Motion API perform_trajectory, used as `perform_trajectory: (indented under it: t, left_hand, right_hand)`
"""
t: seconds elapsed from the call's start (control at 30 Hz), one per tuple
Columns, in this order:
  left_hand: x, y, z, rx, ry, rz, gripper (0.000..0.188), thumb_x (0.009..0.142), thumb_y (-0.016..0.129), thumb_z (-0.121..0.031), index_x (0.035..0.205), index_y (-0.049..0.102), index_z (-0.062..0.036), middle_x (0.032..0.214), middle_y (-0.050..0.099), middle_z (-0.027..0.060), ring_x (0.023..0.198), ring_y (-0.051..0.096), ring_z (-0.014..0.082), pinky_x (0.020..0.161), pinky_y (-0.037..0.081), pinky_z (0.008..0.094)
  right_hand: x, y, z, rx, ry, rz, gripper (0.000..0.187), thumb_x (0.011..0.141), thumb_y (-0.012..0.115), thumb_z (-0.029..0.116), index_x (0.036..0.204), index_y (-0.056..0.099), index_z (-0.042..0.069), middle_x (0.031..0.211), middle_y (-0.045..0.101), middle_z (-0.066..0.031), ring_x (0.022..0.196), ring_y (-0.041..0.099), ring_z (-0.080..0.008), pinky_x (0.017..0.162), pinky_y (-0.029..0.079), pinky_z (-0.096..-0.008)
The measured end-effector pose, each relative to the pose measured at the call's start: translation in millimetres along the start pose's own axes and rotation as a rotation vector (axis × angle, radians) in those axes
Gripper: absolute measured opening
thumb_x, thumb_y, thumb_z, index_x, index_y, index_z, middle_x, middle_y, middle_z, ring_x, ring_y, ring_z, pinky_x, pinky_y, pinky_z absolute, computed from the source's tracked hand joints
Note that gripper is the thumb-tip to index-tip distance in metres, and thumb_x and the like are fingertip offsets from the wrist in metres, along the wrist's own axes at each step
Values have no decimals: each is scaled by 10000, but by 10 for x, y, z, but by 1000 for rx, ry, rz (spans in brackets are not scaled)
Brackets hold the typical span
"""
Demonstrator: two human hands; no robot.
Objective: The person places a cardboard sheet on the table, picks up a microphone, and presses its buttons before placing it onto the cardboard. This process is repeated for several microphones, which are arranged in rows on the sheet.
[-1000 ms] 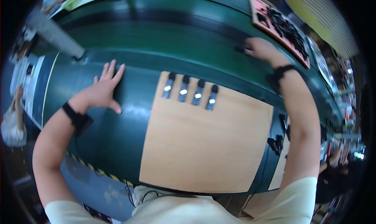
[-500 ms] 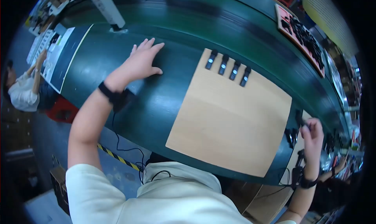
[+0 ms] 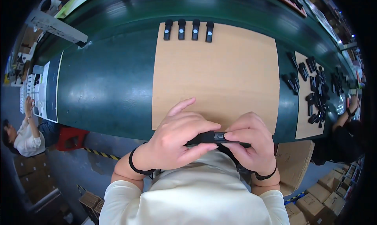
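Close in front of my body, both hands meet on one small black handheld device (image 3: pixel 206 137), slim and lying roughly level. My left hand (image 3: pixel 171 140) is closed round its left end, thumb and a finger gripping it while the index finger sticks out. With thumb and fingertips, my right hand (image 3: pixel 253 140) pinches the right part, near a small raised grey-black piece. The fingers cover much of the device. Beyond them, a brown board (image 3: pixel 216 71) lies on the green table, and several like black devices (image 3: pixel 195 31) with rounded tops and pale round spots stand in a row along its far edge.
More black devices (image 3: pixel 314 83) are heaped on a tan sheet (image 3: pixel 304 128) at the right. A grey post (image 3: pixel 57 27) rises at the far left. One person (image 3: pixel 27 134) sits at the left near a red stool (image 3: pixel 70 138); another (image 3: pixel 349 134) is at the right.
My left hand has come in from the left of the table, and my right hand from the black devices at the right. Both now hold one device near my body. The view has turned.
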State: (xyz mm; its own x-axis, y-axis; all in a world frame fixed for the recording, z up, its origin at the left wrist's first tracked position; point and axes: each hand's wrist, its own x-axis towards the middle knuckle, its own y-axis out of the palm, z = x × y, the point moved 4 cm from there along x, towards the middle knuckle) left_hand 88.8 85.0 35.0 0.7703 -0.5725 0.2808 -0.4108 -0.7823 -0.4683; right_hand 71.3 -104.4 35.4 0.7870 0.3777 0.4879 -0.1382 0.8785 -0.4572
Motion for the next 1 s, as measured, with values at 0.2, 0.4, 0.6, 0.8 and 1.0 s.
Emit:
perform_trajectory:
  t: [0.2, 0.4, 0.6, 0.8, 1.0]
  left_hand:
    - [31, 144, 46, 43, 91, -79, 298, 758, 768, -99, 1034, 684, -24, 889, 714, 89, 821, 686, 242, 1077, 359, 565]
    - [64, 222, 75, 88, 100, -80, 307, 740, 762, -80, 1033, 678, -37, 887, 706, 81, 821, 679, 240, 1070, 363, 561]
    - [61, 258, 72, 103, 97, -137, 351, 711, 788, -84, 1043, 679, -56, 846, 692, 56, 798, 668, 237, 1055, 373, 542]
    - [89, 254, 55, 136, 104, -111, 319, 714, 789, -89, 1011, 678, -59, 814, 690, 50, 772, 671, 227, 1050, 376, 539]
    - [98, 259, 38, 139, 113, -100, 305, 713, 787, -90, 998, 680, -67, 794, 683, 50, 766, 671, 221, 1046, 376, 541]
  right_hand:
    - [-142, 51, -89, 42, 61, -104, 328, 703, 802, 29, 992, 646, 28, 837, 627, -88, 728, 575, -234, 646, 435, -340]
    - [-203, 21, -148, 6, 63, -132, 349, 693, 785, 8, 1011, 644, 22, 853, 635, -88, 719, 569, -238, 649, 433, -342]
    - [-206, 13, -155, -23, 41, -136, 356, 679, 773, 12, 1010, 645, 29, 868, 644, -90, 712, 569, -247, 644, 434, -351]
    - [-213, 12, -170, -39, 26, -143, 355, 683, 775, 32, 1014, 648, 36, 865, 642, -93, 711, 570, -251, 640, 436, -353]
    - [-219, -2, -154, -46, 12, -145, 345, 686, 772, 36, 1010, 653, 42, 851, 634, -90, 700, 562, -250, 636, 436, -350]
